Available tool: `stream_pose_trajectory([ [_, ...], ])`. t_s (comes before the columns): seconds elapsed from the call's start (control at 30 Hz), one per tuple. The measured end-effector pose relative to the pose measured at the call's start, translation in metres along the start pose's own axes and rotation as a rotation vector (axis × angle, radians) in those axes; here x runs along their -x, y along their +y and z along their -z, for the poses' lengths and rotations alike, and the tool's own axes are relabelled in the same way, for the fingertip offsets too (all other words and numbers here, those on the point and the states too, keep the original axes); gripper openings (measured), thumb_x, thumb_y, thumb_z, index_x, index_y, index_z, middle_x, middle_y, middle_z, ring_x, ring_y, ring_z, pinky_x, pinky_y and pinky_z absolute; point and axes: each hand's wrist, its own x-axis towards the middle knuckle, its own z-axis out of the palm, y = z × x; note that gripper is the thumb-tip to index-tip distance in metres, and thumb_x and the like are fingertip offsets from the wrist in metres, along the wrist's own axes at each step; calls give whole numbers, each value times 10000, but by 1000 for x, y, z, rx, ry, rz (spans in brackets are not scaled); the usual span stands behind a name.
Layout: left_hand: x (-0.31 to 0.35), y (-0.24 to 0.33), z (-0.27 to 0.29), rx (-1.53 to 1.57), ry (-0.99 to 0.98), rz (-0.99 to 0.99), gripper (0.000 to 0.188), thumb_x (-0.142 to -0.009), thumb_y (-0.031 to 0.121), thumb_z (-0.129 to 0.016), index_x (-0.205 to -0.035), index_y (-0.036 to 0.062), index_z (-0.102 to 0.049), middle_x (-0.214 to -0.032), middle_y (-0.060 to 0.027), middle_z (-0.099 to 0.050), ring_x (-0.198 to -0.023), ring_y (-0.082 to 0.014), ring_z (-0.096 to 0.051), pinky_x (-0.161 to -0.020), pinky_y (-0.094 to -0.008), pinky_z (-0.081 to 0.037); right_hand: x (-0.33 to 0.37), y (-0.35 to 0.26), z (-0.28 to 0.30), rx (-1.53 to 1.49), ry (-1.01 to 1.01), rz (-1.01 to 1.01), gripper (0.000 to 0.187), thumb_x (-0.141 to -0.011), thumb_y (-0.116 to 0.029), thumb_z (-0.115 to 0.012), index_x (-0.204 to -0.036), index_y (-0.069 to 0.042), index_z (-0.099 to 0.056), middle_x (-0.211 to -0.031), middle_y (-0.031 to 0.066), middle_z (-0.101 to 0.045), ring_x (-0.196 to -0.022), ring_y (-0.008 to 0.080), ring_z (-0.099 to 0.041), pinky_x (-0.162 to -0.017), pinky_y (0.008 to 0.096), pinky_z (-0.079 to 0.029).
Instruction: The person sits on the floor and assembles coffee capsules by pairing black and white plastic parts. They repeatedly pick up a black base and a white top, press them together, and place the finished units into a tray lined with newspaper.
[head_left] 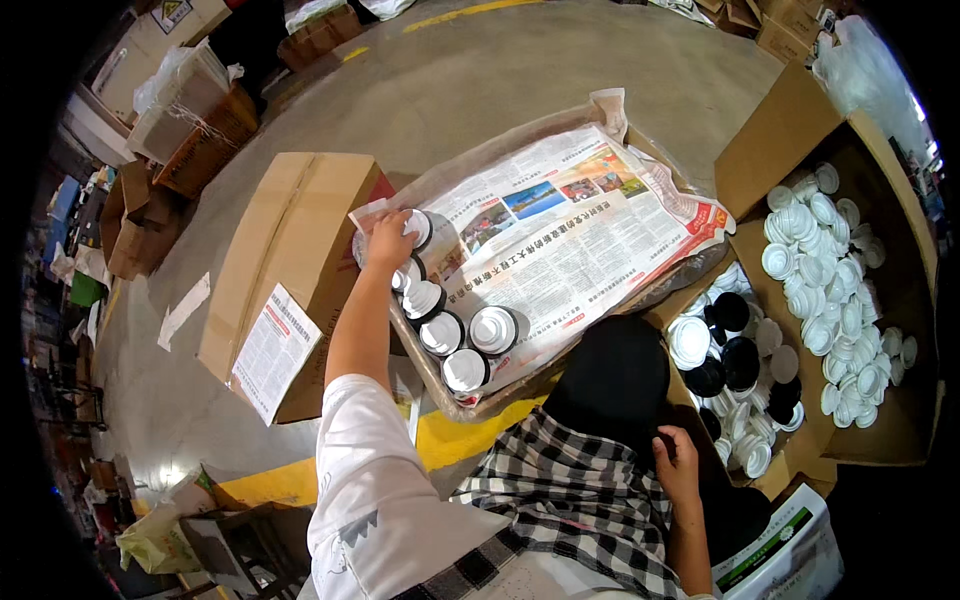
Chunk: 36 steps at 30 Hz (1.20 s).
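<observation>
My left hand (391, 238) reaches to the far left corner of a shallow box lined with newspaper (590, 240). Its fingers are closed on a round white lid with a black rim (419, 229). Several more of these stepped white-and-black lids (493, 330) stand close together along the box's left end. My right hand (679, 466) hangs beside my knee, near the carton of mixed lids (687, 343). Its fingers are loosely bent and apart, with nothing visible in them.
A large open carton (905, 300) at the right holds many loose white lids (820, 265). A closed cardboard box (270, 240) stands left of the lined box. My knee (612, 375) is against its near side. A printed bag (785, 550) lies at the lower right.
</observation>
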Motion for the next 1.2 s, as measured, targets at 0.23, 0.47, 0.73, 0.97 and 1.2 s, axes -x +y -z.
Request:
stream_pose_trajectory([
  [0.23,-10,5,-14,11,54,122,448,-729,221,-662,-1151,107,-565,-1158,-145,-546,-1092,-340,-478,-930,-414,-382,6,-9,6,-22,-43,-169,208,-839,-135,-592,-1008,-18,-557,-951,133,-573,-852,254,-578,-712,320,-456],
  [0.47,9,3,-6,-119,176,-17,368,-766,150,-606,-1131,125,-569,-1124,-150,-551,-1053,-361,-488,-904,-440,-392,13,12,3,67,-68,-88,239,-842,-174,-588,-1014,-12,-556,-963,150,-571,-866,281,-583,-716,334,-466],
  [0.73,43,19,-10,-21,122,52,704,-741,218,-668,-1347,111,-326,-1394,-236,-251,-1209,-425,-340,-994,-456,-307,8,6,3,59,-86,-63,252,-856,-199,-577,-1021,-9,-560,-986,157,-570,-901,302,-576,-763,355,-458],
  [0.97,79,64,-1,-14,196,-199,519,-744,268,-662,-1200,84,-497,-1280,-224,-419,-1185,-432,-359,-964,-491,-320,12,16,3,108,-68,-3,277,-860,-230,-581,-1032,-14,-560,-987,144,-573,-867,290,-580,-709,348,-460],
  [1.2,117,105,12,-98,41,-95,300,-723,243,-668,-957,61,-624,-1140,-188,-530,-1039,-390,-484,-849,-464,-408,13,12,5,92,-49,30,280,-862,-237,-581,-1034,-17,-558,-981,135,-576,-809,262,-591,-605,318,-470],
])
